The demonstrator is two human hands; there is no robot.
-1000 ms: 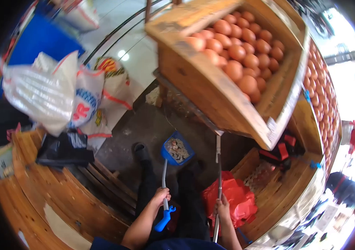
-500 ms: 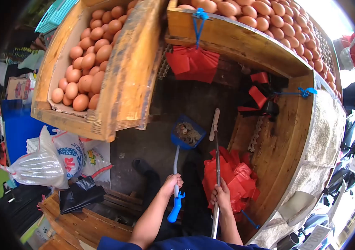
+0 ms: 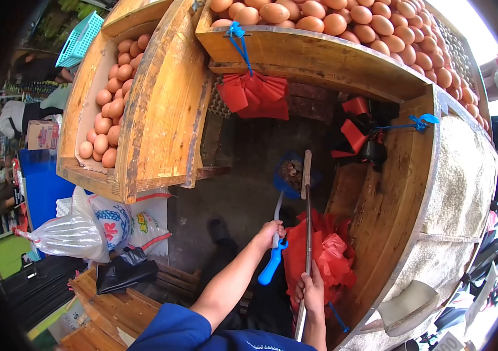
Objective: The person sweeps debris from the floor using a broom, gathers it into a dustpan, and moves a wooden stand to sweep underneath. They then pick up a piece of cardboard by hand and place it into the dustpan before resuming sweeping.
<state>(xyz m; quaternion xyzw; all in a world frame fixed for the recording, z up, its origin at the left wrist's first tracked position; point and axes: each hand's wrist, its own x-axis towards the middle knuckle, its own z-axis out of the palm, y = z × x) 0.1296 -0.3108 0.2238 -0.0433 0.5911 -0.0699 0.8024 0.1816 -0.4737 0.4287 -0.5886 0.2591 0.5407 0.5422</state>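
Note:
My left hand (image 3: pixel 270 234) is closed around the pale handle of a blue dustpan (image 3: pixel 280 183), just above its bright blue grip end (image 3: pixel 270 268). Inside the pan lies greyish-brown debris (image 3: pixel 291 171). The fingers of my right hand (image 3: pixel 311 289) wrap the metal pole of a long-handled broom (image 3: pixel 309 228). Its narrow beige head (image 3: pixel 306 169) is beside the right side of the pan, partly overlapping it in view; any bristles are hidden. Crumpled red plastic bags (image 3: pixel 334 251) lie right beside the pole.
Wooden bins of brown eggs (image 3: pixel 108 108) stand at upper left and along the top (image 3: pixel 331 23). A wooden side wall (image 3: pixel 386 216) bounds the right. Red bags (image 3: pixel 253 93) and black-and-red bags (image 3: pixel 360 131) hang ahead. Sacks (image 3: pixel 108 219) and a black bag (image 3: pixel 125 270) are at left.
My left hand has carried the dustpan to the right, up against the broom head in view. My right hand keeps its hold on the pole. The camera view has shifted.

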